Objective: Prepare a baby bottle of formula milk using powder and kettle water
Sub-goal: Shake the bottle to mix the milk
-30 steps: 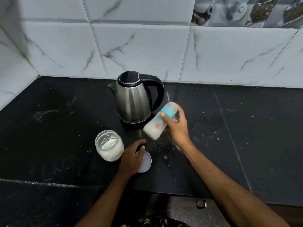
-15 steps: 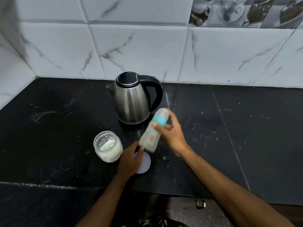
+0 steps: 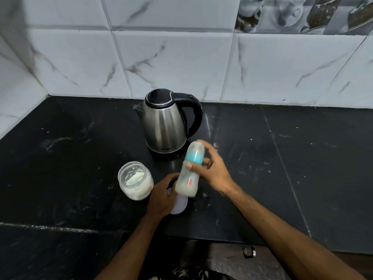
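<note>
Two hands work over the black stone counter (image 3: pixel 80 158). Her or his right hand (image 3: pixel 212 172) grips a clear plastic baby bottle with a turquoise collar (image 3: pixel 190 170), thumb and fingers curled round its middle, the bottle tilted with its milky base toward seven o'clock, clear of the counter. At its six o'clock, the left hand (image 3: pixel 161 197) rests on a pale round lid (image 3: pixel 179 205); whether it grips I cannot tell. An open glass jar of white powder (image 3: pixel 135 180) stands at nine o'clock, a steel kettle with a black handle (image 3: pixel 167 122) at twelve.
</note>
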`<state>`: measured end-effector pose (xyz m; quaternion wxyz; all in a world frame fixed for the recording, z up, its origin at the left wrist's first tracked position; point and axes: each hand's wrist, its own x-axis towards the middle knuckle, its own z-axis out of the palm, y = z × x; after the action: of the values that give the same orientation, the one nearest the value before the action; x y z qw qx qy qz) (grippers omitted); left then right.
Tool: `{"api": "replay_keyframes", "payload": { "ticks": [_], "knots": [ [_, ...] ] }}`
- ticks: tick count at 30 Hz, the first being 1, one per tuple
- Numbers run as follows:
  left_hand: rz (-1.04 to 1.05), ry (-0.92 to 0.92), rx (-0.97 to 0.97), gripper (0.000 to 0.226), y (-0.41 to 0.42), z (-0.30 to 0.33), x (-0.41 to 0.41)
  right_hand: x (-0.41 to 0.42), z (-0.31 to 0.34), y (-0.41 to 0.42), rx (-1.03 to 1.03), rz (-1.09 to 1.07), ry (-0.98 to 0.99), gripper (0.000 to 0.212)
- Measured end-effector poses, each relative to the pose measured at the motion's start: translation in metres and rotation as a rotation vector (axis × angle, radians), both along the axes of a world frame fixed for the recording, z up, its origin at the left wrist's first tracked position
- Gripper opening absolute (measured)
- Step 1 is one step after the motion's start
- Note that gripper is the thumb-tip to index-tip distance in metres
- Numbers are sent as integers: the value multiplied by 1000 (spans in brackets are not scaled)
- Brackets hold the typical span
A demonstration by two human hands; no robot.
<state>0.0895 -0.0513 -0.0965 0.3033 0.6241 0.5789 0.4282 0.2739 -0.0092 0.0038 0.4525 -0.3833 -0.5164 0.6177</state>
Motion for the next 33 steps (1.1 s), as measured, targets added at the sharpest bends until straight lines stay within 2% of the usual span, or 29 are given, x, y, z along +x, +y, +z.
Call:
{"api": "replay_keyframes", "payload": {
  "ticks": [3,5,8,9,10,13,14,16,19,20,23,24,26,29,31,33],
  "knots": [
    [56,62,22,26,1,0,2,7,11,20,-89,-311,166,62],
    [57,60,26,25,1,-1,1,7,9,19,-69,-263,161,67],
    [-20,-2,-12,27,0,0,-1,1,-5,0,-6,88,-39,72],
    [-32,-22,-18,30,0,2,0,1,-8,-2,2,124,-58,73],
    [-24,-25,-3,28,0,3,0,1,-7,1,6,72,-34,72],
    [45,57,38,24,0,4,3,7,1,16,-82,-299,145,61],
    [56,67,33,24,0,3,3,9,2,18,-100,-348,189,61],
    [58,83,37,24,1,1,2,8,-2,11,-81,-270,134,65],
    [18,57,11,27,1,0,-1,4,-9,-3,-23,24,-32,70],
    [20,55,10,27,1,0,-1,4,-7,0,-4,3,-25,69],
    [51,71,31,25,1,0,1,8,8,18,-87,-326,146,63],
    [56,67,28,25,1,0,2,9,11,21,-110,-365,192,63],
    [47,61,35,24,1,2,2,4,8,15,-85,-260,155,64],
    [-27,-19,27,31,-2,6,2,-5,-3,-3,-14,65,-58,67],
    [-3,3,28,32,-2,5,2,-5,1,3,-3,-4,-2,65],
    [51,66,41,28,0,2,2,0,8,17,-69,-223,128,60]
  ]
}}
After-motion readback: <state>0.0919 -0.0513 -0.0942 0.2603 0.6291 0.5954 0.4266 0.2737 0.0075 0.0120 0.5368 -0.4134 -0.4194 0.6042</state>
